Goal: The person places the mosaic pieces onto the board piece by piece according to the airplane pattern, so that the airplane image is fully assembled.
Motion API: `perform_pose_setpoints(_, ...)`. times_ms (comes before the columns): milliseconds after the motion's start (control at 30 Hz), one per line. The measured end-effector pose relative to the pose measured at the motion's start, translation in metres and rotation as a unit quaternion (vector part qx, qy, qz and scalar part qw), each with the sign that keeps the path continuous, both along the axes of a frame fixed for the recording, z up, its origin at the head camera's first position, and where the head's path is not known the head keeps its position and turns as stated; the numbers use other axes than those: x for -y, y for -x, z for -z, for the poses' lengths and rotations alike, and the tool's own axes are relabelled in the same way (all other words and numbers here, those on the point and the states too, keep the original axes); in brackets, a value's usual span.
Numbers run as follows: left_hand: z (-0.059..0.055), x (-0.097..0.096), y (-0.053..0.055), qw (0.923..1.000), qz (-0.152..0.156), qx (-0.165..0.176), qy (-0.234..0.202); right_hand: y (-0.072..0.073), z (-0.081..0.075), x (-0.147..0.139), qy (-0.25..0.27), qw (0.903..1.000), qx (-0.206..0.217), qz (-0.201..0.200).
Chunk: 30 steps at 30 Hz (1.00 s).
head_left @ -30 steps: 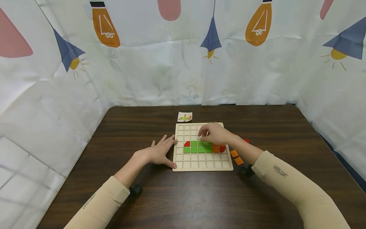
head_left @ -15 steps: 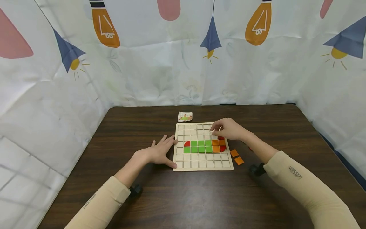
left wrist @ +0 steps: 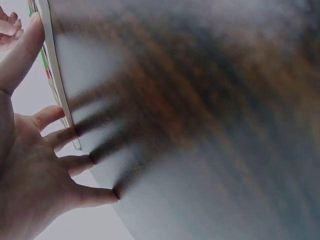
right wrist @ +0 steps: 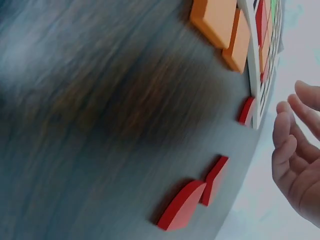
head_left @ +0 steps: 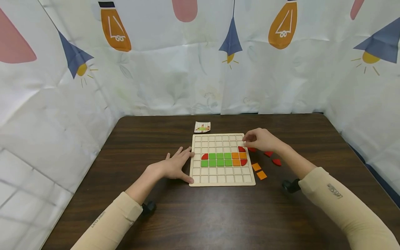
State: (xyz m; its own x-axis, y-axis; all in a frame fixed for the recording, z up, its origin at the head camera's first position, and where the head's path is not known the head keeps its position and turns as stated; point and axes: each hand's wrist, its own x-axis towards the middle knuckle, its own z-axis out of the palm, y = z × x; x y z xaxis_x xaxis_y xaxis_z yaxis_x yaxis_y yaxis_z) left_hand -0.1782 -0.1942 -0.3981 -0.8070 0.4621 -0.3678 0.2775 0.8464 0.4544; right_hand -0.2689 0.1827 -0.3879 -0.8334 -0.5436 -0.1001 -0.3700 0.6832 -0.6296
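Observation:
A pale wooden grid board (head_left: pixel 220 179) lies on the table. Green square tiles (head_left: pixel 220 163), orange squares (head_left: pixel 235 155) and red quarter-round pieces (head_left: pixel 204 156) fill some of its cells. My left hand (head_left: pixel 175 166) lies spread at the board's left edge, thumb and fingertips touching the rim; the left wrist view shows the same straight fingers (left wrist: pixel 85 196). Above the board's right back corner is my right hand (head_left: pixel 260 139), its fingers loosely bent. In the right wrist view that hand (right wrist: pixel 300 160) shows no piece between the fingers.
Right of the board lie two loose orange squares (head_left: pixel 261 175) and three red pieces (head_left: pixel 276 162), one close to the rim. A small printed pattern card (head_left: pixel 202 127) lies behind the board. A patterned white curtain (head_left: pixel 175 86) hangs beyond the dark wooden table (head_left: pixel 212 215).
My right hand has moved right from over the green tiles to the board's right edge, uncovering the tiles and a red piece at the right. My left hand has stayed put.

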Motion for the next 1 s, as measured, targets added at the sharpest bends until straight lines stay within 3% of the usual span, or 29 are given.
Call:
perform_pose_setpoints(667,0.001,0.0,0.0,1.0,0.0,-0.003,0.001,0.0,0.01,-0.018,-0.086,0.9962,0.013,0.005)
perform_pose_setpoints(1000,0.0,0.0,0.0,1.0,0.001,-0.001,0.003,-0.001,0.013,-0.023,-0.086,0.9959,-0.002,0.025)
